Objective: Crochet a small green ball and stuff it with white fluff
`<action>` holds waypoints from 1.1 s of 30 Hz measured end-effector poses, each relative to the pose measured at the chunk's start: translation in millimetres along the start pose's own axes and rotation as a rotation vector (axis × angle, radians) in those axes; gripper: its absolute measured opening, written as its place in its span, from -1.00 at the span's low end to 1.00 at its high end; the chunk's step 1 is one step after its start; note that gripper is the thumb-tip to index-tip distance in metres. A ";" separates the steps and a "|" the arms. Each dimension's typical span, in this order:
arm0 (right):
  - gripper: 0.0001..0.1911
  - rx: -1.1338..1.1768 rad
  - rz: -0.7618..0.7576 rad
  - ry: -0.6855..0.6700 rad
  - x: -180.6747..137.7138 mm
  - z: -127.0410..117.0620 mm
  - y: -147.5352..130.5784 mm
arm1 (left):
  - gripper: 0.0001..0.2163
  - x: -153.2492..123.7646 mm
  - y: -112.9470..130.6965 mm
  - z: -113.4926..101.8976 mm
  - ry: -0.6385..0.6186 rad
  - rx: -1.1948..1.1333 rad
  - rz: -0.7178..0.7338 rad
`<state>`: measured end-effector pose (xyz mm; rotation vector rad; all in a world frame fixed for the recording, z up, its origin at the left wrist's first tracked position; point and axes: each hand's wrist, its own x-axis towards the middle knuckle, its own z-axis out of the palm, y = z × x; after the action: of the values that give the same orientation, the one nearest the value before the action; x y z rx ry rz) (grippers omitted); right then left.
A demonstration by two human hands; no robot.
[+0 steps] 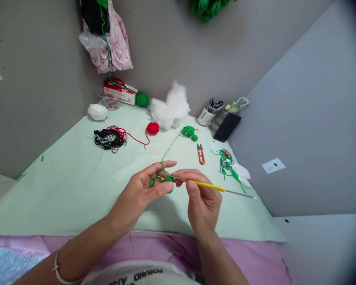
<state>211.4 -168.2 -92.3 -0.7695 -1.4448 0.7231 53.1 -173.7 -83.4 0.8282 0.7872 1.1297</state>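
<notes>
- Right now the left hand (142,188) is pinched shut on a small green crochet piece (167,180), with the thumb on the near side and the fingers on the far side.
- The right hand (200,198) is closed around a crochet hook (213,187), held in its fingertips like a pencil.
- The green piece sits between the two hands, up above the table. It touches the left hand, and the right hand's fingertips are just beside it.
- The hook lies almost flat, running left to right. One end goes in toward the green piece, where fingers hide the tip. The yellow handle and a thin metal end stick out to the right, a little downward.
- Both arms come up from the bottom of the view and the hands meet in the middle. The left palm faces up and to the right.
- A green yarn strand (169,147) loops over the left pointer finger and runs away to a green yarn ball (188,131) farther back on the pale green mat (77,186).
- Orange snips (200,153) lie near that ball, and green yarn scraps (227,162) are to the right of them.
- Farther back are a red yarn ball (152,128), a black and red thread tangle (109,137), a white yarn ball (97,112), white stuffing fluff (172,105) and a dark phone (227,126).
</notes>
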 end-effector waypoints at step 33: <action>-0.76 0.295 0.285 0.021 5.1 -7.8 4.5 | -0.71 -1.3 -4.9 -9.1 -0.001 0.188 0.054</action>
<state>219.3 -161.6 -92.9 -0.7558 -1.1856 1.1147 47.1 -174.6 -91.8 1.0115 0.8838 1.1141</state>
